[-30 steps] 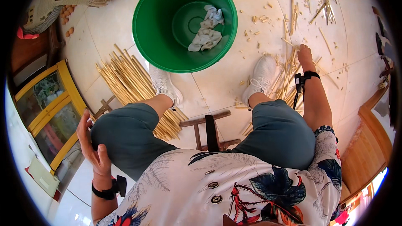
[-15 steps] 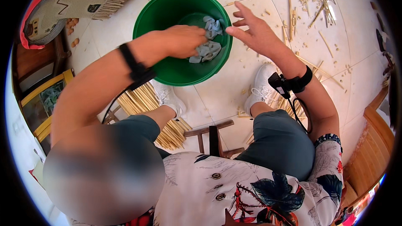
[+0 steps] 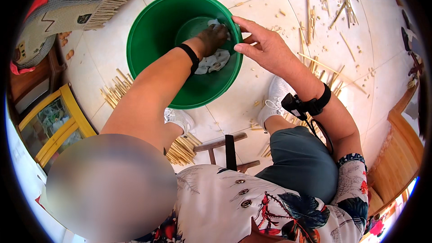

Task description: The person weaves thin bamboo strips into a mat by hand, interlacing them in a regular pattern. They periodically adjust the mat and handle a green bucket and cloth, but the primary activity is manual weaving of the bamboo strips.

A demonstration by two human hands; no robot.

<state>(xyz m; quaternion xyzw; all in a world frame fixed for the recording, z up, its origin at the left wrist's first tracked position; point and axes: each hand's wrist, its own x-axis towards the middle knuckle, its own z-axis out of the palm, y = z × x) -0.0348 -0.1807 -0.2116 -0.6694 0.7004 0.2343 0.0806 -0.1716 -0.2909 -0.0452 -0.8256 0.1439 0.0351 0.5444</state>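
Note:
A deep green bucket (image 3: 150, 22) stands on the floor between my feet and the far side. My left hand (image 3: 213, 39) reaches down inside it, in shadow, with its fingers curled at a crumpled pale cloth. Most of that cloth is hidden under the hand. A second crumpled grey-white cloth (image 3: 213, 62) lies on the bucket's bottom, near my left wrist. My right hand (image 3: 263, 45) holds the bucket's right rim, its thumb and fingertips against the edge.
Cut straw-coloured sticks (image 3: 183, 148) lie by my left shoe (image 3: 179, 120); more sticks (image 3: 344, 4) and short bits litter the tiles at the far right. A low wooden frame (image 3: 220, 143) stands between my legs. Left are a yellow-framed glass cabinet (image 3: 54, 141) and a fringed cloth (image 3: 108, 11).
My left hand has reached deeper into the bucket and onto the pale cloth. My right hand has come from beside the rim to hold it. The bucket has shifted left and nearer in view.

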